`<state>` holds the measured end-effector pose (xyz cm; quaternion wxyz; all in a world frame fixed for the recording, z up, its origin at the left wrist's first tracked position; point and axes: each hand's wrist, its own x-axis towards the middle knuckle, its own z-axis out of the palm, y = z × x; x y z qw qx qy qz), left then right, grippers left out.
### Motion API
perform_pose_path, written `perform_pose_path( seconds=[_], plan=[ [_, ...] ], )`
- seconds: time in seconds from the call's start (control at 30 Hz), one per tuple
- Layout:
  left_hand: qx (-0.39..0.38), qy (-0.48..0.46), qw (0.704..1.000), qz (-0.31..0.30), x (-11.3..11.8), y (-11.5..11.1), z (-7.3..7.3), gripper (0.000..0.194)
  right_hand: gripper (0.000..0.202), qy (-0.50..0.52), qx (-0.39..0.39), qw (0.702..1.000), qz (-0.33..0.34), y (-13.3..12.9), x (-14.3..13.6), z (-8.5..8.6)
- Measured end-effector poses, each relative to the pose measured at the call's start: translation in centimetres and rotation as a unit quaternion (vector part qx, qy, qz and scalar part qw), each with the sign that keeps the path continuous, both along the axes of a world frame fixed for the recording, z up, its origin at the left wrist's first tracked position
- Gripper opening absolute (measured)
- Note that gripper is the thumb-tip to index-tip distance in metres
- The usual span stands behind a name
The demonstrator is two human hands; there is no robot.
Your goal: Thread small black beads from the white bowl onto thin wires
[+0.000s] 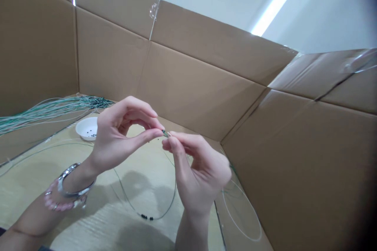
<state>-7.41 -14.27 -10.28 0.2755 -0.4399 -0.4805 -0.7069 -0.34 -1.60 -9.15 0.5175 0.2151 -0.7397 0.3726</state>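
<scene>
In the head view my left hand [118, 133] and my right hand [200, 164] meet at the middle, fingertips almost touching. Thumb and forefinger of each pinch a small green-and-silver piece [166, 134]; its exact kind is too small to make out. Below the hands hangs a loop of thin grey-green cord [126, 198] with several black beads [147, 217] strung at its low point. Its upper ends pass behind my hands, so I cannot tell how they join the held piece. My left wrist wears a metal bracelet and a pink bead bracelet.
A white bowl [79, 128] holding small black beads stands behind my left hand. Green and white cords [59, 110] lie bundled at far left. A pale loop of cord [244, 235] lies at right. Cardboard walls [191, 82] surround the pale work surface [94, 223].
</scene>
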Motion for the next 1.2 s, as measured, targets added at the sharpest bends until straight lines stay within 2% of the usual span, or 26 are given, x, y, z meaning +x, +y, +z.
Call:
perform_pose_path(
  seconds=[0.17, 0.37, 0.63, 0.97, 1.2],
  plan=[
    [0.009, 0.016, 1.000, 0.010, 0.07, 0.03, -0.04, 0.033, 0.016, 0.028, 0.053, 0.997, -0.047, 0.17, 0.27, 0.33],
    [-0.005, 0.025, 0.998, 0.049, 0.17, 0.06, -0.20, 0.026, 0.015, 0.027, 0.070, 0.996, -0.051, 0.19, 0.52, 0.57],
    [-0.008, 0.026, 0.999, 0.035, 0.47, 0.10, -0.22, 0.030, 0.015, 0.015, 0.081, 0.995, -0.052, 0.28, 0.66, 0.61],
    [-0.018, 0.030, 0.997, 0.068, 0.48, -0.09, -0.33, 0.028, 0.015, 0.022, 0.091, 0.993, -0.066, 0.29, 0.72, 0.58],
    [-0.018, 0.039, 0.998, 0.054, 0.48, -0.05, -0.28, 0.034, 0.014, 0.018, 0.098, 0.993, -0.063, 0.33, 0.85, 0.65]
  ],
)
